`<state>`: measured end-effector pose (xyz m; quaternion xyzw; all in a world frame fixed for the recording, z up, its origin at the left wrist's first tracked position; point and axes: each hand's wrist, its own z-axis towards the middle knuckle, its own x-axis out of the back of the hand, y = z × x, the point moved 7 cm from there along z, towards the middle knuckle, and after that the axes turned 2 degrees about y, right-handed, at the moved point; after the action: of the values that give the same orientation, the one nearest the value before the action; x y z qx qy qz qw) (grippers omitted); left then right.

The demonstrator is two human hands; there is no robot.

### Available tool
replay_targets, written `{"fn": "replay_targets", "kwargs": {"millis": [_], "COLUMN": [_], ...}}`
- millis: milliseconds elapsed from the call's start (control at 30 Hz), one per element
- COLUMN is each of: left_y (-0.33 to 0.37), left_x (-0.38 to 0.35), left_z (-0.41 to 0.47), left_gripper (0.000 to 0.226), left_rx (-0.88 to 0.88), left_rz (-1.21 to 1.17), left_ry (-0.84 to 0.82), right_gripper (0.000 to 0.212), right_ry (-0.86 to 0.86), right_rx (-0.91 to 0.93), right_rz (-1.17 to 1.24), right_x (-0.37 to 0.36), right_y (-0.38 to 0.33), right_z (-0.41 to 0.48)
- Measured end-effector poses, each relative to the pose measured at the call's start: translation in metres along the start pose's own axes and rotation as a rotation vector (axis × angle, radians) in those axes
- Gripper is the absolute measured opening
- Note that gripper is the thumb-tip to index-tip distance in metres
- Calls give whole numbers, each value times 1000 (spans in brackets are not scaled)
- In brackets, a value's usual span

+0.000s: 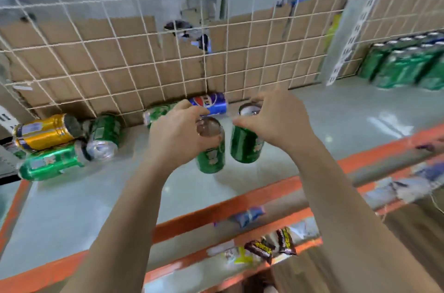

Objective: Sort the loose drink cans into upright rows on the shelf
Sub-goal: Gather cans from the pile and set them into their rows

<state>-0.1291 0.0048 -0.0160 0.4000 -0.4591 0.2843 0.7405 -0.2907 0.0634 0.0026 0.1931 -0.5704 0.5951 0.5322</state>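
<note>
My left hand [179, 133] grips the top of an upright green can [211, 157] over the middle of the pale shelf [96, 199]. Beside it my right hand [274, 119] grips a second upright green can [246, 143] by its rim. Behind them a blue Pepsi can [211, 101] and a green can [157, 112] lie on their sides against the wire mesh. At the left a gold can [44, 131] and two more green cans [51, 164] [104, 135] lie loose in a heap.
A white wire grid [134, 59] backed by cardboard closes the shelf's rear. Upright green cans in rows [406, 67] stand at the far right past a perforated post [353, 23]. An orange rail [240, 204] edges the front; snack packets [271, 244] lie on the shelf below.
</note>
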Motion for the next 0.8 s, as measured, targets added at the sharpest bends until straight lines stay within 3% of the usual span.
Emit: {"fn": "replay_targets", "kwargs": {"millis": [67, 167, 500, 800], "left_y": [33, 96, 311, 436], "left_x": [-12, -35, -125, -189], "left_z": [8, 23, 65, 119], "left_gripper": [58, 59, 52, 54], "left_rx": [-66, -180, -343, -400], "left_rz": [-24, -57, -280, -350], "left_ry": [4, -14, -38, -103], "right_gripper": [30, 54, 51, 64], "right_ry": [38, 100, 185, 195], "right_rx": [-42, -120, -247, -317], "right_rz": [6, -25, -180, -202], "right_x": [18, 52, 177, 231], "right_y": [30, 86, 274, 413], "right_z": [-6, -12, -14, 12]}}
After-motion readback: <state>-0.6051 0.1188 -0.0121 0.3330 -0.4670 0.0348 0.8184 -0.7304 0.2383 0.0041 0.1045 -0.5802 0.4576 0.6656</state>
